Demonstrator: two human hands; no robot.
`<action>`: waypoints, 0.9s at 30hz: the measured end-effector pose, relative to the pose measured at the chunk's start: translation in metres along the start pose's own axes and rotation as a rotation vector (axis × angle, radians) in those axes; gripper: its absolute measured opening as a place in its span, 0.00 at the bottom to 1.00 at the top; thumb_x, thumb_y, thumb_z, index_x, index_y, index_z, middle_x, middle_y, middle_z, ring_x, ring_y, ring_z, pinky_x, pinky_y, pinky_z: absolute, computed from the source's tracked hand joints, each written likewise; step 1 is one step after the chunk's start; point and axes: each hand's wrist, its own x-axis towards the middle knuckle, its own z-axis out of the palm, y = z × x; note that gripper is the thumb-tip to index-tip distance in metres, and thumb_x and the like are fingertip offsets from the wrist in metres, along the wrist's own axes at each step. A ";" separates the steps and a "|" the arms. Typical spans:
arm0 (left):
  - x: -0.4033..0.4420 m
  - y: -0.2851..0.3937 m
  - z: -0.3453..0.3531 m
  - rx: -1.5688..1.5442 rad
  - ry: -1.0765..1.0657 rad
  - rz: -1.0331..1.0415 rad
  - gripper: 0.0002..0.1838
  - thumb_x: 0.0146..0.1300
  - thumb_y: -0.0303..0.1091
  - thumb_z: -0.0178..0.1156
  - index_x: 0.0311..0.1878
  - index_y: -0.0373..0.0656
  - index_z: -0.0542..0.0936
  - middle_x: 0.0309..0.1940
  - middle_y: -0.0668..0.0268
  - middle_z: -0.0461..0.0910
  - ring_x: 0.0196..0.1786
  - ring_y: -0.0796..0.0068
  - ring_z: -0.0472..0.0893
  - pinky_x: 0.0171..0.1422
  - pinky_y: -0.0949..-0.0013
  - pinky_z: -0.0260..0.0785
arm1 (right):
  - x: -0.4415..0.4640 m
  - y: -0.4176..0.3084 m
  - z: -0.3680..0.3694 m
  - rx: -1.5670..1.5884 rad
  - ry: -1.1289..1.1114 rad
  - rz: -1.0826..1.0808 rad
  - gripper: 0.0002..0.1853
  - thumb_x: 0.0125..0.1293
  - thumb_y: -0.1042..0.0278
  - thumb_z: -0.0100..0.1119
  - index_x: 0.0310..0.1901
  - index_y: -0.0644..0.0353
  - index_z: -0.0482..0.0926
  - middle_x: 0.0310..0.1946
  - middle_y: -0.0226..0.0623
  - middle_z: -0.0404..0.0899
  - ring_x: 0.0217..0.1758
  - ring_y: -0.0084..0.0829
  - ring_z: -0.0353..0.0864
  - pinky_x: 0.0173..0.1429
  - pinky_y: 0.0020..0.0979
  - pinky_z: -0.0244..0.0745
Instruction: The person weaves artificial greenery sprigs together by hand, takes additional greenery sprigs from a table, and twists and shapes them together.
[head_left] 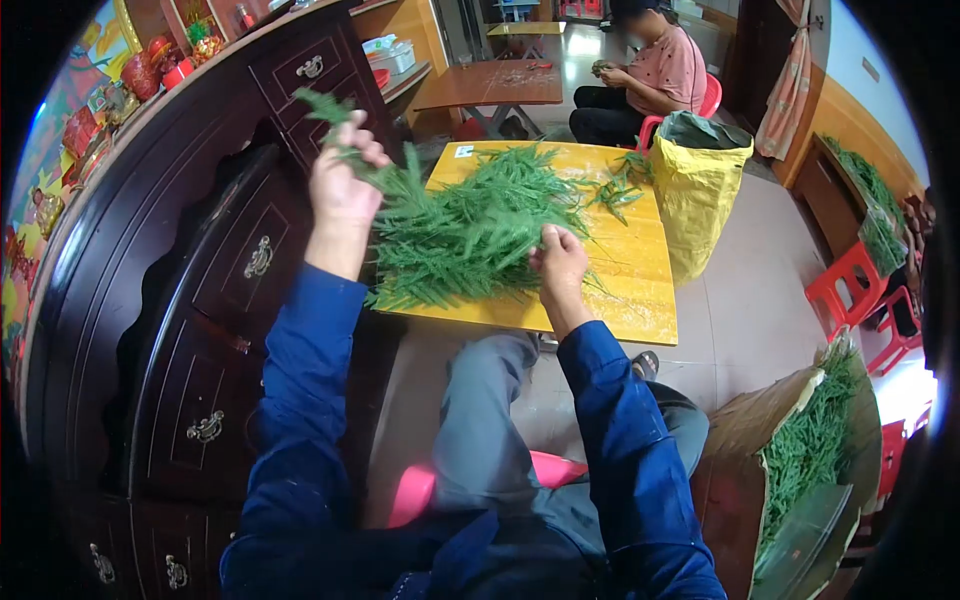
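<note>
A big loose pile of feathery green sprigs (470,260) covers the left and middle of a small yellow table (640,290). My left hand (345,185), raised over the table's left side, is closed on a feathery sprig (322,106) whose tip sticks up past the fingers. At the pile's right edge, my right hand (562,262) pinches the end of another sprig (505,232), which is blurred by motion. A few separate sprigs (615,195) lie at the table's far right.
A yellow sack (700,200) stands against the table's right side. Dark wooden drawers (240,270) rise close on my left. An open cardboard box of greenery (735,480) sits at lower right. Beyond, a seated person (660,65) handles something near a brown table (490,85).
</note>
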 end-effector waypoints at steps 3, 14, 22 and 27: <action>0.005 0.016 -0.013 -0.084 0.011 0.071 0.10 0.72 0.36 0.55 0.50 0.42 0.78 0.27 0.72 0.71 0.30 0.76 0.72 0.38 0.69 0.68 | -0.011 -0.036 0.002 0.072 0.019 -0.057 0.08 0.72 0.63 0.58 0.41 0.59 0.80 0.27 0.25 0.77 0.26 0.19 0.78 0.24 0.22 0.70; 0.013 -0.040 0.019 1.252 -0.083 0.673 0.10 0.71 0.32 0.58 0.47 0.39 0.84 0.33 0.67 0.81 0.34 0.77 0.80 0.41 0.72 0.73 | -0.026 -0.084 -0.101 -0.039 -0.186 -0.378 0.04 0.72 0.73 0.55 0.46 0.59 0.75 0.39 0.29 0.78 0.39 0.19 0.75 0.45 0.23 0.70; 0.003 -0.174 -0.022 1.879 -0.828 0.444 0.18 0.60 0.36 0.64 0.53 0.43 0.82 0.51 0.56 0.81 0.56 0.53 0.77 0.63 0.56 0.69 | -0.138 -0.104 -0.163 -0.086 -0.161 -0.136 0.15 0.69 0.80 0.56 0.51 0.55 0.63 0.37 0.31 0.78 0.38 0.18 0.75 0.41 0.21 0.68; -0.038 -0.173 0.011 1.761 -0.553 0.704 0.18 0.59 0.29 0.64 0.53 0.39 0.81 0.51 0.55 0.81 0.54 0.58 0.80 0.60 0.61 0.72 | -0.175 -0.099 -0.201 -0.212 -0.184 -0.052 0.17 0.71 0.77 0.55 0.57 0.59 0.64 0.39 0.32 0.81 0.39 0.17 0.75 0.44 0.20 0.69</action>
